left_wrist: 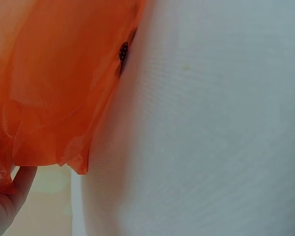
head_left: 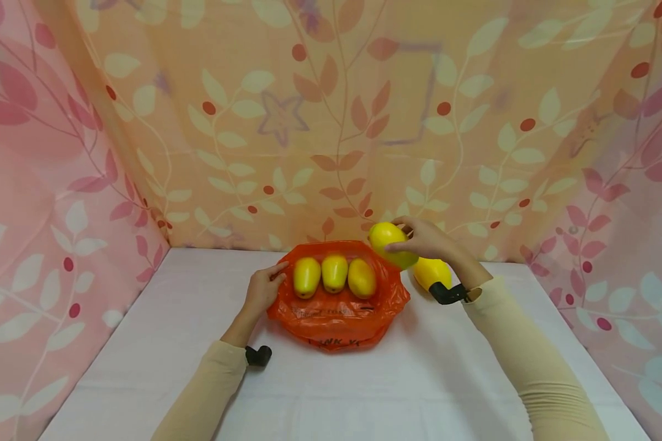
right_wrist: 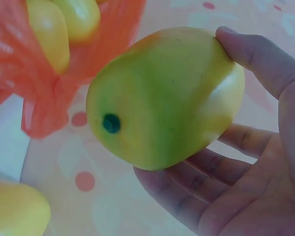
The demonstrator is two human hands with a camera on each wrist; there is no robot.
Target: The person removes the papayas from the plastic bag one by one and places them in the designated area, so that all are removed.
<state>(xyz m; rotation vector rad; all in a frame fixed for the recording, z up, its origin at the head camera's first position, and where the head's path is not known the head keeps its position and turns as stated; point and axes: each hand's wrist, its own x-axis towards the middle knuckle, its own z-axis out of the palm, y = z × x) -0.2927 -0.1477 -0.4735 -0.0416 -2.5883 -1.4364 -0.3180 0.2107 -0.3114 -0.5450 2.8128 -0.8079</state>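
An orange-red plastic bag [head_left: 336,327] lies spread on the table with three yellow mangoes [head_left: 334,272] in a row in its opening. At the bag's left rim, my left hand [head_left: 261,291] holds the plastic [left_wrist: 54,113] between thumb and fingers; the left wrist view shows only part of that hand. Over the bag's right rim, my right hand [head_left: 427,239] grips another mango [right_wrist: 162,103], yellow-green with a dark stem spot, thumb on one side and fingers on the other. One more yellow mango [head_left: 434,274] rests on the table to the right of the bag, below the right hand.
A white cloth covers the table [head_left: 331,398]. Leaf-patterned fabric hangs as a back wall [head_left: 331,122], with pink patterned sides [head_left: 44,245] at left and right. Dark handwriting marks the bag's front.
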